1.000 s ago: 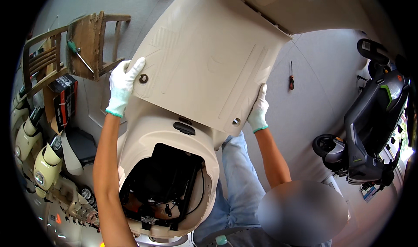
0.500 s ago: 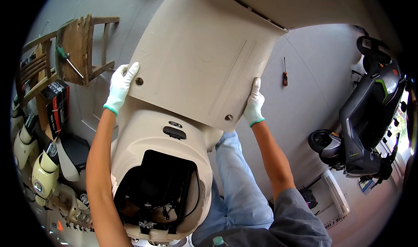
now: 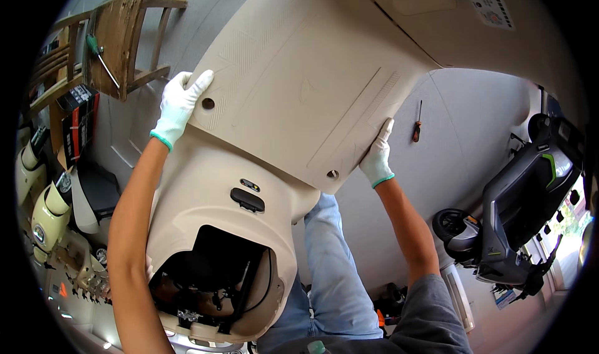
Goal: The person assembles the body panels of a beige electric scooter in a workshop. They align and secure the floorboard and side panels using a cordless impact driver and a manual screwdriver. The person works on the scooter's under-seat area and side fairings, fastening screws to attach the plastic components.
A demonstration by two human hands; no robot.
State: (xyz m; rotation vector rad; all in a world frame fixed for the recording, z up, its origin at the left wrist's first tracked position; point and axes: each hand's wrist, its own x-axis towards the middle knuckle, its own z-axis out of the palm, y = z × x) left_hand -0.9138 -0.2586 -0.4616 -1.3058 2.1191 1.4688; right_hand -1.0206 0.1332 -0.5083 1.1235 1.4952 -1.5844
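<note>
A beige scooter floorboard panel (image 3: 293, 98), ridged and with a hole near each close corner, spans the middle of the view. Gloved in white, my left hand (image 3: 181, 107) grips its left edge, thumb on top and fingers partly hidden underneath. My right hand (image 3: 378, 157), in a matching glove, holds the right edge near the other hole. At its far edge the panel meets the beige front shield (image 3: 499, 54), with a thin dark seam between. The near edge lies over the scooter's rear body (image 3: 187, 173), whose seat opening (image 3: 215, 260) shows dark parts inside.
A screwdriver (image 3: 417, 129) lies on the grey floor at right. Another, green-handled screwdriver (image 3: 103, 61) rests on a wooden chair (image 3: 118, 36) at left. A dark scooter (image 3: 521, 198) stands far right. A red and black box (image 3: 80, 123) and cream scooter parts (image 3: 50, 217) stand left.
The panel's far edge now sits closer against the front shield, and the gap there has narrowed. Both hands still hold the side edges. My view has shifted and tilted slightly.
</note>
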